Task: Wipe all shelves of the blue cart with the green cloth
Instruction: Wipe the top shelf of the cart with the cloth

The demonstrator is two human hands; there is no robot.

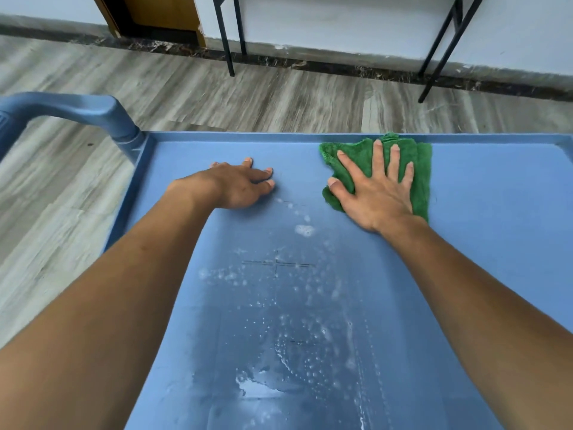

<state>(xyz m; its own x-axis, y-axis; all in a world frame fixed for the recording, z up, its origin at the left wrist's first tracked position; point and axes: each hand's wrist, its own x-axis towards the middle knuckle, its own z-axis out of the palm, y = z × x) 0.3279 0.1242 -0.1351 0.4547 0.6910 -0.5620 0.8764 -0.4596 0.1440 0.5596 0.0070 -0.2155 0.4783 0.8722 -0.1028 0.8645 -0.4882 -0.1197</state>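
Green terry cloth [381, 169], bunched and folded, lies under the right hand [375, 193], which presses flat on it with all fingers spread wide apart and the palm down. The cloth sits near the far rim of the top shelf, its upper edge touching the raised lip. The left hand [240, 187] rests bare on the shelf well apart from the cloth, palm down, fingers loosely together and slightly curled, gripping nothing. Both bare forearms reach forward from the bottom corners of the view.

Beneath the hands spreads the flat top shelf of the blue plastic cart [496, 243], edged by a low raised rim. Between the two arms the shelf surface carries a wet patch with white foamy droplets and streaks [297, 321], running from just below the left hand toward the near edge. A faint dark cross mark [277, 263] shows on the surface within the wet area. At the far left corner rises the cart's curved blue handle [93, 111].

Beyond the cart lies grey wood-grain flooring [217, 94], then a dark marbled skirting below a white wall, with thin black metal legs [229, 41] standing against it.
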